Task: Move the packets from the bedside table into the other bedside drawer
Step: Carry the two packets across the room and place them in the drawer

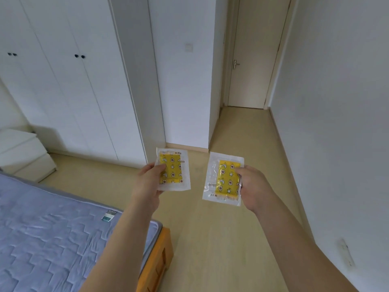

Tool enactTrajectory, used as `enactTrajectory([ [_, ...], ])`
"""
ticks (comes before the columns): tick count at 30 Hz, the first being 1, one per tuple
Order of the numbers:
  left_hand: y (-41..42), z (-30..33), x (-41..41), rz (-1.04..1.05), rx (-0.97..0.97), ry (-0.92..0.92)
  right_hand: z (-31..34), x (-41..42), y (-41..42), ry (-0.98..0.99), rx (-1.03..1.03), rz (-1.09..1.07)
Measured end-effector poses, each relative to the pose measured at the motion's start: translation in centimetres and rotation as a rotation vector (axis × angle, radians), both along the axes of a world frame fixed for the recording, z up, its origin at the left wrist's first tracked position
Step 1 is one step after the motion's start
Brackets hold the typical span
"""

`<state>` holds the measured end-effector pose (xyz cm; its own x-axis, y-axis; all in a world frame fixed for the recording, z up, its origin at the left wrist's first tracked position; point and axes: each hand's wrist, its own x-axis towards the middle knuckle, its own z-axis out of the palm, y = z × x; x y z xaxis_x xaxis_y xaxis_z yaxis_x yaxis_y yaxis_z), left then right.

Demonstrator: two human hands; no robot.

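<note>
Glossy clear-plastic packets (173,168), quilted cloth mattress (52,239), smooth pale wood floor (221,239).

Two yellow-patterned packets (173,168) (224,179), two hands (148,182) (255,186), one bed (52,239), one door (252,60)

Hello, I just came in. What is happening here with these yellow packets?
A person stands at the foot of the bed and holds out two packets above the floor. The left hand pinches the left packet and the right hand pinches the right packet. A white drawer unit stands at the far left by the wardrobe. No packet is in a drawer yet.
</note>
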<state>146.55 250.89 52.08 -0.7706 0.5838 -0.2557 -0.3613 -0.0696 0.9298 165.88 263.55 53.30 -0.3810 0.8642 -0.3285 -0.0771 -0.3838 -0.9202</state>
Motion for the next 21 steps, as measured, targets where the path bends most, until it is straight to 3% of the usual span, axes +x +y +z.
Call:
enactTrajectory([
  [11,26.0,-1.1,-13.2,0.082,0.014,0.035,-1.2,-15.3,28.7,0.011,-0.023,0.057],
  [15,31.3,1.4,-20.0,0.172,0.04,0.102,1.3,-23.7,36.4,0.048,0.024,0.119],
  [21,33.5,2.1,-31.2,0.373,0.046,0.114,1.3,-39.3,41.1,0.058,0.015,0.403],
])
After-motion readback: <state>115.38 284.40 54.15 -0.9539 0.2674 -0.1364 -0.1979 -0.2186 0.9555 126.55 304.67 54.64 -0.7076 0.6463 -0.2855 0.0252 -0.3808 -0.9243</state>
